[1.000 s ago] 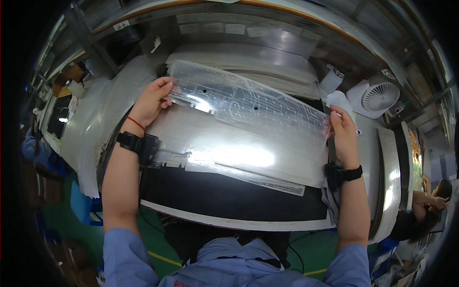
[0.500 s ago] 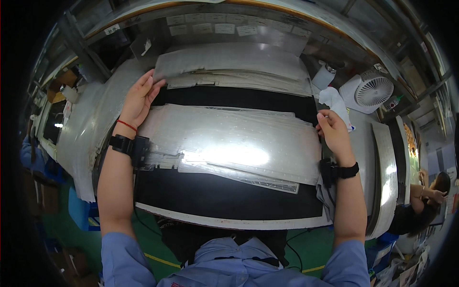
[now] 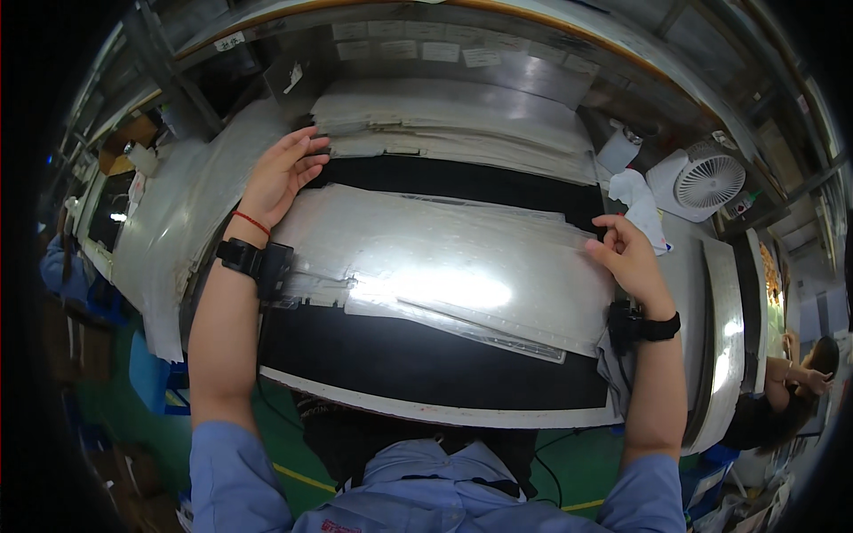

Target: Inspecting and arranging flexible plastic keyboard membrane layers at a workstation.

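Note:
A pile of thin, translucent plastic sheets (image 3: 426, 240) lies on the black mat in front of me, its edges uneven and a bright glare on top. Farther back is a second stack of similar sheets (image 3: 453, 120). My left hand (image 3: 286, 175) is raised between the two piles at their left ends, fingers loosely curled and apart, with nothing visible in it. Beside the near pile's right edge hovers my right hand (image 3: 631, 258), thumb and forefinger apart, the other fingers bent. I cannot tell whether it touches a sheet.
The black mat (image 3: 426, 364) sits on a white-edged table. More sheets (image 3: 169, 240) are stacked left, and curved sheets (image 3: 715, 346) right. A white fan (image 3: 702, 182), a white bottle (image 3: 619, 149) and a cloth (image 3: 633, 197) stand back right. Another person's arm (image 3: 791, 373) shows far right.
The far stack's smooth, raised top sheet no longer bulges forward; layered edges show there now. My left fingers have curled slightly. The whole view has shifted a little to the right.

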`<action>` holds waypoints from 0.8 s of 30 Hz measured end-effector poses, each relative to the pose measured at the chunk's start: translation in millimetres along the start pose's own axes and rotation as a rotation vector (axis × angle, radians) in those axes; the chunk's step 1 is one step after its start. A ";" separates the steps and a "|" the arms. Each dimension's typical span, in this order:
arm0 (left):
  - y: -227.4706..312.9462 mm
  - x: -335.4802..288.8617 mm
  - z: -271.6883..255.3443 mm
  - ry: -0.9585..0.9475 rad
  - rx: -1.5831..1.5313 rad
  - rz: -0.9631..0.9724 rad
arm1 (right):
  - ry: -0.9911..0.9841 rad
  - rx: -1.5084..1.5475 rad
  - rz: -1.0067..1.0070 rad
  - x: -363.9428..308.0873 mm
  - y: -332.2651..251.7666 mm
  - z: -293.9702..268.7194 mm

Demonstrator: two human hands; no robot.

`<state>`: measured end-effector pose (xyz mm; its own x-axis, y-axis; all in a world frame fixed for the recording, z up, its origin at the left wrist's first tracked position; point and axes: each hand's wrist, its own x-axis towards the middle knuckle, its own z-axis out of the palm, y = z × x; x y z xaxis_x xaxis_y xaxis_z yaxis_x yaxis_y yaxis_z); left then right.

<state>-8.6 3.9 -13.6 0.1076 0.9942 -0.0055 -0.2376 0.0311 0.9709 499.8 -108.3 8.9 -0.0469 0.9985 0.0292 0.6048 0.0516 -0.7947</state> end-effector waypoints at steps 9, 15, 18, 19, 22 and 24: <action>0.3 -1.5 2.2 -0.058 0.048 -0.059 | -0.205 0.092 -0.040 -1.7 -2.4 0.0; -0.1 -2.8 11.2 -0.050 0.105 -0.071 | -0.008 0.166 -0.124 3.7 5.3 2.6; -0.4 -2.2 9.4 -0.079 0.101 -0.090 | 0.077 0.255 -0.099 6.3 9.2 4.7; 0.6 -2.4 7.7 -0.105 0.098 -0.111 | 0.106 0.284 -0.067 6.6 9.2 5.5; 1.0 -3.6 7.7 -0.163 0.166 -0.179 | 0.162 0.305 -0.043 10.0 12.6 7.2; 1.4 -5.7 11.7 -0.198 0.265 -0.190 | 0.181 0.331 -0.047 10.8 15.2 8.2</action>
<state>1.8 -3.0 -9.4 0.3167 0.9332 -0.1699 0.0595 0.1592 0.9855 502.0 -96.9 -7.8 0.0911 0.9840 0.1534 0.3140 0.1178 -0.9421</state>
